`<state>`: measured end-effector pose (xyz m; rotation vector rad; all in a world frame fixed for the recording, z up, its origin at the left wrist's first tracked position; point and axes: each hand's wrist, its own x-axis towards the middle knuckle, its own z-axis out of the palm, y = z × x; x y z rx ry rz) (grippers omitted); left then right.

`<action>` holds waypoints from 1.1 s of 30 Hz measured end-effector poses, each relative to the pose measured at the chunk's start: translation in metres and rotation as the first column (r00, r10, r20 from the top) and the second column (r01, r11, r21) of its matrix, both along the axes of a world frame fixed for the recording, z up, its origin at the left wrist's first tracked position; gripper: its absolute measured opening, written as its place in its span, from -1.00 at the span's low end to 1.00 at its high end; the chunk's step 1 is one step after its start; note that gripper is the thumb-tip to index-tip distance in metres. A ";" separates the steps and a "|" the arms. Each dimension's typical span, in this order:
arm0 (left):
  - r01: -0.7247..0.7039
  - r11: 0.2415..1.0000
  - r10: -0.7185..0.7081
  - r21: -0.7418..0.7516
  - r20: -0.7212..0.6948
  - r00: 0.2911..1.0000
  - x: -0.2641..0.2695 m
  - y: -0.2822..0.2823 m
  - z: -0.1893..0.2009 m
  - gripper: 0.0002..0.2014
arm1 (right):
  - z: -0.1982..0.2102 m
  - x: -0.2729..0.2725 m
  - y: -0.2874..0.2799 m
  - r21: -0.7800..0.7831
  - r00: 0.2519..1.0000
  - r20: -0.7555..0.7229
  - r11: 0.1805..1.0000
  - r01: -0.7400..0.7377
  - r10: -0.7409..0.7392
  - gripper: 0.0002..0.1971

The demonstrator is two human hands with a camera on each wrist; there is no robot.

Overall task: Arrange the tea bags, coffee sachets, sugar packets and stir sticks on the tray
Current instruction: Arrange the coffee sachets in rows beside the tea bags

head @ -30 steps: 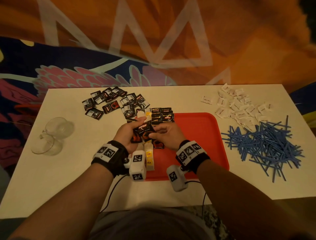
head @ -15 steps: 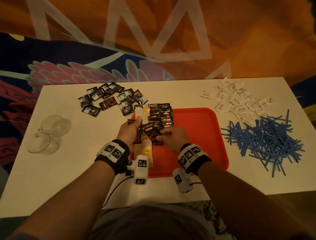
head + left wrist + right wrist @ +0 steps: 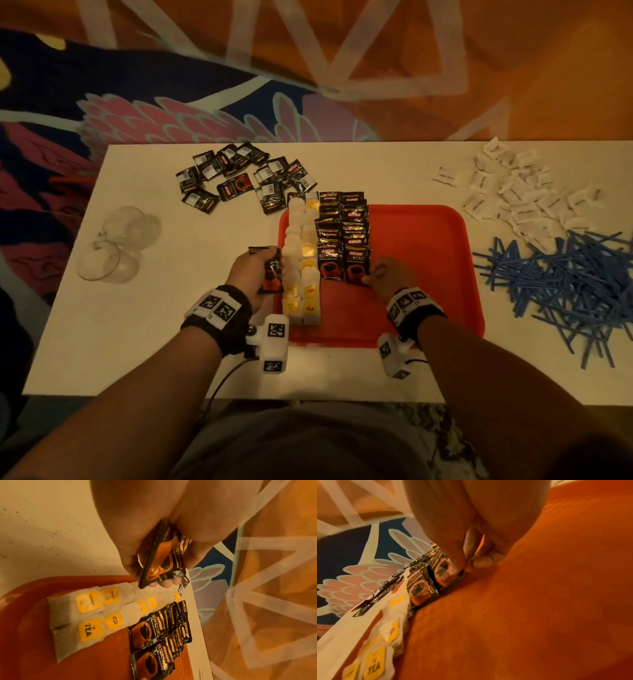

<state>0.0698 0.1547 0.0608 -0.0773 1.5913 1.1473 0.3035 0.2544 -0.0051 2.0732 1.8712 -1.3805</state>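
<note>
Left hand (image 3: 252, 270) fingers curled round sachets (image 3: 163, 559) beside tray (image 3: 428, 274); right hand (image 3: 388, 274) pinching a row sachet (image 3: 448, 577).

Yellow tea bag tag (image 3: 90, 630) beside the left hand (image 3: 145, 527) reads "TEA"; black coffee sachets (image 3: 150, 631) beyond it read "KOPIKO SUPREMO".

Red tray (image 3: 421, 240), black-orange coffee sachets (image 3: 342, 236), blue stir sticks (image 3: 561, 281)

The blue stir sticks (image 3: 561, 284) run off the picture's right edge; the sugar packets' (image 3: 520, 195) print is too small to read.
</note>
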 end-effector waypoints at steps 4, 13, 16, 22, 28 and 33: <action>0.013 1.000 -0.014 -0.013 -0.028 1.000 -0.004 -0.005 -0.003 -0.83 | -0.002 -0.005 0.004 -0.025 0.999 -0.027 0.999 0.023 -0.023 -0.81; 0.029 0.998 -0.034 -0.047 -0.115 0.993 -0.007 -0.011 -0.011 -0.83 | -0.002 -0.010 0.004 0.002 0.999 -0.013 0.999 0.033 -0.033 -0.77; 0.046 0.998 -0.053 -0.050 -0.152 0.987 -0.006 -0.010 -0.010 -0.82 | -0.001 -0.008 0.003 0.023 0.999 -0.015 0.999 0.037 -0.037 -0.78; 0.103 0.995 -0.102 -0.005 -0.239 0.966 -0.003 -0.008 -0.007 -0.88 | 0.002 -0.002 0.000 0.027 0.994 -0.048 0.994 0.102 -0.100 -0.78; 0.163 0.981 -0.126 0.103 -0.298 0.946 0.012 0.005 0.004 -0.91 | 0.027 -0.017 -0.012 0.082 0.976 -0.216 0.997 0.017 0.001 -0.81; 0.206 0.959 -0.144 0.194 -0.291 0.946 0.036 0.022 0.016 -0.88 | 0.061 -0.043 -0.030 0.000 0.846 -0.522 0.992 -0.128 0.109 -0.68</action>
